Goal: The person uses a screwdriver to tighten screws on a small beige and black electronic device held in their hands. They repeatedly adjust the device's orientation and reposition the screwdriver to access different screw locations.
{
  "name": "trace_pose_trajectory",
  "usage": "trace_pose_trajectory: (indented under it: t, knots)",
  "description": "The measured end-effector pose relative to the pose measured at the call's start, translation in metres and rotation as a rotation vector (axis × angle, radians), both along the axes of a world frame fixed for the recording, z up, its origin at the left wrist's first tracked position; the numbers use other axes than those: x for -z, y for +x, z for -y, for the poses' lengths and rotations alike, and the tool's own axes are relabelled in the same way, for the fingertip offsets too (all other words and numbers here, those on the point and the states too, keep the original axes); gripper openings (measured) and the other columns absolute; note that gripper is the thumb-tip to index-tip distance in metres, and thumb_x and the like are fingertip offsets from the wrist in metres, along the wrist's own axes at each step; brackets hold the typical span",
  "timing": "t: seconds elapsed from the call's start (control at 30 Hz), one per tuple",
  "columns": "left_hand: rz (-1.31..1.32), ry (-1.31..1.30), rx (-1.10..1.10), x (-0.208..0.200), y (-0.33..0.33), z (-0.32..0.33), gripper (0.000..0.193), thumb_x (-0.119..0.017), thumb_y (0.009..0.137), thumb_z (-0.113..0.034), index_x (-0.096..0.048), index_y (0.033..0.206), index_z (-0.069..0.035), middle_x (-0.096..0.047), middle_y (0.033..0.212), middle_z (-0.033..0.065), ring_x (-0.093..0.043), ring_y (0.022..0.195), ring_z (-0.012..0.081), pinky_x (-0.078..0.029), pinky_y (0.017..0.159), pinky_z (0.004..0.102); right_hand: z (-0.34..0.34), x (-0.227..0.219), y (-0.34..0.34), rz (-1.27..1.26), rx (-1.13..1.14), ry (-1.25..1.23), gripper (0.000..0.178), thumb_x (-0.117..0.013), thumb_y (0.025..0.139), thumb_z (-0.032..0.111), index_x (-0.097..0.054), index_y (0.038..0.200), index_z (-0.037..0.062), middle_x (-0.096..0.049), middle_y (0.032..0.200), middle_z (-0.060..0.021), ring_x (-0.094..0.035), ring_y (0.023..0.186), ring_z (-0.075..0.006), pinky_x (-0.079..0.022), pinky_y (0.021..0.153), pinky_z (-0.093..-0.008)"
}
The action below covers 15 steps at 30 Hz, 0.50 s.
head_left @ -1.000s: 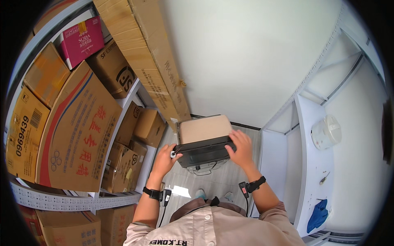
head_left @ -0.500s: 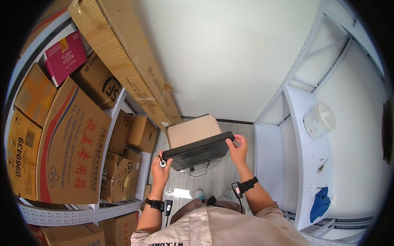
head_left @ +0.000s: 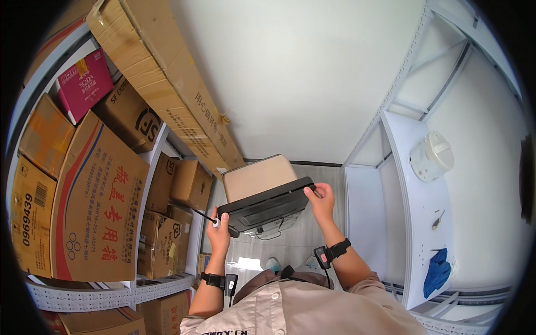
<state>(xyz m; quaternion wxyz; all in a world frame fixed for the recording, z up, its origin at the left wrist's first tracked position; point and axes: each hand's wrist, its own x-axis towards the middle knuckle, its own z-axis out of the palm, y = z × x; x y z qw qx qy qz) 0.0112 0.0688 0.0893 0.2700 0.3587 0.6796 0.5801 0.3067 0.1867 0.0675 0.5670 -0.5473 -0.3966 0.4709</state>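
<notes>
A black rectangular panel (head_left: 265, 207) with a ridged rim is tilted in front of me, held at both ends. My left hand (head_left: 218, 233) is closed at its left end, thumb on the rim. The same hand has a slim black tool (head_left: 204, 215) with a white collar, which looks like a screwdriver. At the opposite corner my right hand (head_left: 320, 202) pinches the rim between thumb and fingers. A beige flat-topped box-like piece (head_left: 259, 178) lies just beyond the panel. Below the panel a wire handle (head_left: 274, 230) shows; what it belongs to is mostly hidden.
Cardboard boxes (head_left: 97, 206) fill the shelving at left, with a magenta carton (head_left: 85, 84) higher up. A tall carton (head_left: 162, 84) leans against the white wall. On the right shelf (head_left: 410, 223) are a white lidded bucket (head_left: 431, 156), a small screwdriver (head_left: 438, 220) and a blue cloth (head_left: 436, 273).
The tool in my left hand has swung so its dark shaft now points up and left. The panel has shifted slightly left in view; both hands keep hold of it.
</notes>
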Motion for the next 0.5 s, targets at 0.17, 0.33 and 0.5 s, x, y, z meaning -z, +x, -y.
trace_pose_trajectory:
  t: [0.17,0.33,0.5]
  knots:
    - [0.075,-0.013,0.012,-0.006,-0.001,0.001,0.052,-0.066,0.090,-0.024,-0.052,0.129,0.007,-0.061,0.112,0.0091,-0.053,0.100,0.0130,-0.040,0.092,0.0261,-0.011,-0.006,-0.001,0.019,-0.058,-0.017,0.050,-0.077,0.078,0.025,-0.058,0.118,0.0023,-0.060,0.109,-0.0119,-0.056,0.100,-0.0205,-0.046,0.088,-0.0327]
    - [0.091,-0.058,-0.053,-0.019,0.008,0.000,0.054,-0.066,0.090,-0.029,-0.053,0.127,0.009,-0.062,0.115,0.0140,-0.055,0.106,0.0171,-0.040,0.095,0.0297,-0.011,0.005,-0.005,0.233,-0.023,0.016,0.055,-0.072,0.082,0.033,-0.057,0.124,0.0012,-0.055,0.116,-0.0131,-0.054,0.103,-0.0230,-0.046,0.089,-0.0343]
    - [-0.004,-0.099,-0.114,-0.014,0.021,0.001,0.058,-0.062,0.092,-0.035,-0.052,0.125,0.012,-0.063,0.113,0.0201,-0.058,0.105,0.0212,-0.042,0.093,0.0318,0.005,0.011,-0.021,0.318,0.111,0.004,0.058,-0.069,0.085,0.036,-0.055,0.127,-0.0004,-0.053,0.117,-0.0132,-0.053,0.107,-0.0238,-0.046,0.087,-0.0346]
